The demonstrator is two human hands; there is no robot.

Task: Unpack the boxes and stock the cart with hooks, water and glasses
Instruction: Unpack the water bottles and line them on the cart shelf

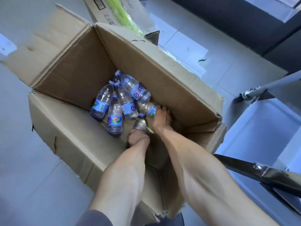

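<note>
Both hands deep in corrugated box (68, 121), each gripping ribbed clear bottle.

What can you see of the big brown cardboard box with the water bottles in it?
The big brown cardboard box stands open on a pale tiled floor, its four flaps folded outward. The cardboard is plain corrugated, creased, with torn flap edges and corners. Deep inside, a loose pile of clear plastic water bottles with purple caps and blue labels lies on its bottom. Both bare arms reach in: the left hand grips one bottle, the right hand touches another. A second printed cardboard box lies behind it.
</note>
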